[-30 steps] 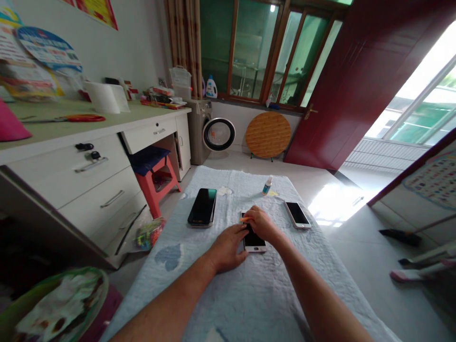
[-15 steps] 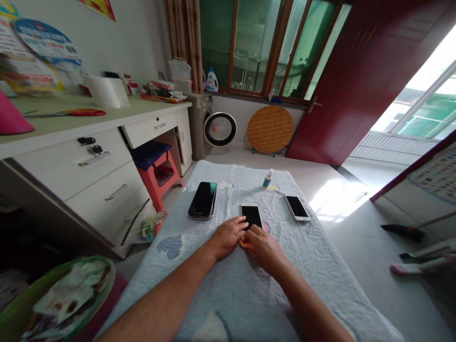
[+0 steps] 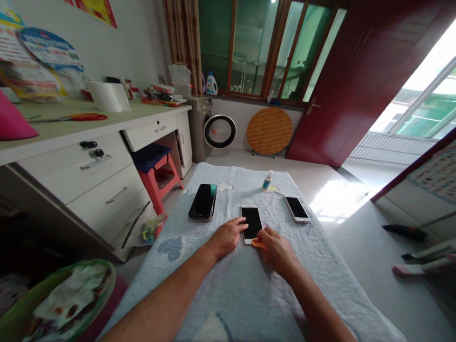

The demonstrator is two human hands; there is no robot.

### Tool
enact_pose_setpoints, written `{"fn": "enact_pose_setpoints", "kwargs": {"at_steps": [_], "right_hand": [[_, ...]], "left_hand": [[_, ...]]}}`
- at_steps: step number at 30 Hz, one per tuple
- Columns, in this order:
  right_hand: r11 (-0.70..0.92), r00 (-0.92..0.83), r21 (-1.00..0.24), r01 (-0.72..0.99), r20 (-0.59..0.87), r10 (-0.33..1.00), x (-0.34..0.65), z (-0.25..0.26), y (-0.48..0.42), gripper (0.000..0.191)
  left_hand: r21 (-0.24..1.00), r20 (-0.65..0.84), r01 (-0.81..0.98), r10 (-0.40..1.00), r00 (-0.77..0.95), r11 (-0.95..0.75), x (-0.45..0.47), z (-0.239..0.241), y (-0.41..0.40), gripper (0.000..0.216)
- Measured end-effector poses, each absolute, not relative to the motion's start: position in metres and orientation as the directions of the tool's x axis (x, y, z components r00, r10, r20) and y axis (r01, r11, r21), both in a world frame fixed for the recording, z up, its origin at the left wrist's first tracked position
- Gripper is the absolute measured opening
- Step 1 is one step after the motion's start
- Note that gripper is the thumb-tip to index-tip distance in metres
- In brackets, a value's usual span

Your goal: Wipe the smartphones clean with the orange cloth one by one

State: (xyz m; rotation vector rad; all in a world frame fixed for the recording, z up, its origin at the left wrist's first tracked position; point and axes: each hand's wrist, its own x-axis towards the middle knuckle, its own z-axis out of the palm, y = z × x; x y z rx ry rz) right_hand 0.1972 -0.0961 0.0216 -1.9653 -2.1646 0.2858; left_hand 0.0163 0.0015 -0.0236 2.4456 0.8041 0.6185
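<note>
A white smartphone with a dark screen (image 3: pixel 252 222) lies face up on the cloth-covered table. My left hand (image 3: pixel 230 236) rests against its left side, fingers stretched out with their tips over the edge of the screen. At the phone's lower right corner, my right hand (image 3: pixel 276 247) is closed on a small orange cloth (image 3: pixel 257 244), which touches the bottom edge. To the left lies a black smartphone (image 3: pixel 204 201), seemingly on top of another flat item. A second white smartphone (image 3: pixel 297 209) lies at the right. Behind them stands a small spray bottle (image 3: pixel 267 181).
A pale blue quilted cover (image 3: pixel 217 304) drapes the table. On the left are a white desk (image 3: pixel 103 178), a red stool (image 3: pixel 166 173) and a bin with crumpled paper (image 3: pixel 110 285). Further back are a washing machine with its door open (image 3: pixel 233 130) and a round wooden tabletop (image 3: pixel 270 130).
My right hand has moved right with the orange cloth, from the phone's lower left to its lower right corner, baring more screen. My left hand stays at the phone's left side.
</note>
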Motion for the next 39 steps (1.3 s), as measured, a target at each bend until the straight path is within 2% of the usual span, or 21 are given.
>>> {"fn": "enact_pose_setpoints", "kwargs": {"at_steps": [6, 12, 16, 19, 21, 25, 30, 34, 39], "right_hand": [[-0.04, 0.039, -0.263, 0.964, -0.009, 0.999, 0.225, 0.032, -0.1, 0.016], [-0.028, 0.115, -0.484, 0.874, 0.151, 0.982, 0.226, 0.04, -0.088, 0.016], [-0.146, 0.225, -0.553, 0.82, 0.078, 0.971, 0.214, 0.029, -0.079, 0.018], [-0.172, 0.255, -0.593, 0.787, 0.058, 0.965, 0.209, 0.022, -0.077, 0.021], [-0.165, 0.257, -0.617, 0.77, 0.063, 0.964, 0.208, 0.02, -0.077, 0.022], [-0.166, 0.272, -0.657, 0.735, 0.062, 0.96, 0.208, 0.017, -0.077, 0.022], [-0.198, 0.339, -0.766, 0.611, 0.027, 0.94, 0.209, 0.014, -0.076, 0.021], [-0.141, 0.321, -0.892, 0.429, 0.005, 0.947, 0.208, 0.021, -0.08, 0.025], [0.039, 0.18, -0.951, 0.306, 0.098, 0.979, 0.202, 0.025, -0.082, 0.034]], "left_hand": [[0.554, 0.243, 0.44, 0.643, 0.727, -0.707, 0.017, -0.017, -0.002, 0.056], [0.539, 0.211, 0.466, 0.649, 0.731, -0.702, 0.014, -0.002, -0.009, 0.048], [0.555, 0.203, 0.469, 0.659, 0.725, -0.687, 0.013, 0.001, -0.011, 0.047], [0.565, 0.196, 0.476, 0.67, 0.716, -0.674, 0.012, 0.001, -0.012, 0.046], [0.567, 0.177, 0.478, 0.666, 0.725, -0.671, 0.011, 0.002, -0.014, 0.051], [0.57, 0.13, 0.49, 0.661, 0.739, -0.66, 0.012, 0.003, -0.017, 0.08], [0.538, 0.123, 0.536, 0.69, 0.714, -0.651, 0.017, 0.006, -0.021, 0.077], [0.543, 0.155, 0.544, 0.713, 0.684, -0.64, 0.019, 0.008, -0.024, 0.076], [0.57, 0.249, 0.537, 0.754, 0.608, -0.622, 0.02, 0.007, -0.028, 0.081]]}}
